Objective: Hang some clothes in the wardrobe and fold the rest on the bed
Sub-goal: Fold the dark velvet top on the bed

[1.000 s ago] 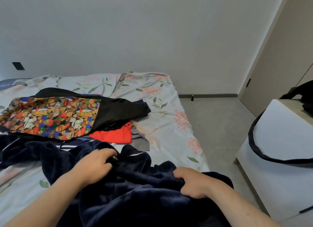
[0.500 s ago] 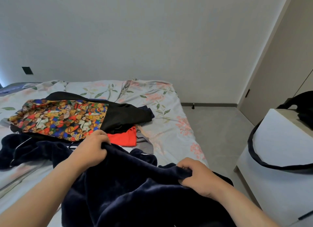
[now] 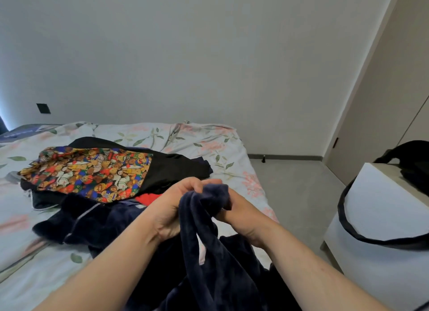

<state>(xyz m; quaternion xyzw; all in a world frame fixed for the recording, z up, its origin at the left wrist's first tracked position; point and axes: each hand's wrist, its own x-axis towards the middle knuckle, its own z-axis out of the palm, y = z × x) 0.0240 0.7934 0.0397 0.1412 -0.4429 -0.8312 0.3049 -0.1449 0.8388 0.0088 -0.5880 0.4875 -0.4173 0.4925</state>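
Left hand: The left hand [image 3: 173, 208] was curled tight around a bunched-up part of the dark blue fuzzy garment [image 3: 209, 252], holding it up above the bed.
Right hand: The right hand [image 3: 241, 214] was just beside the left one, and its fingers were curled into the same bunch of soft cloth from the other side.
Dark blue fuzzy garment: The top of it was squeezed between the two hands. The rest hung down toward the person and spread out over the near edge of the bed [image 3: 209, 146]. One part with a thin pale stripe lay flat on the cover to the left.
Bed: It had a pale cover with pink flowers and green leaves. Its far edge met the wall.
Bear shirt: A bright shirt with a teddy bear pattern [image 3: 92, 171] lay on the left half of the bed, behind the hands.
Black garment: A black garment [image 3: 176, 171] lay touching the bear shirt, partly under it, near the middle of the bed.
Red cloth: A small bit of red cloth [image 3: 146, 198] peeked out under the black garment, just left of the left hand.
White cabinet: A white cabinet [image 3: 380, 218] stood on the floor to the right of the bed, well apart from it.
Black bag: A black bag [image 3: 415, 164] sat on top of the cabinet, and its strap hung down the front.
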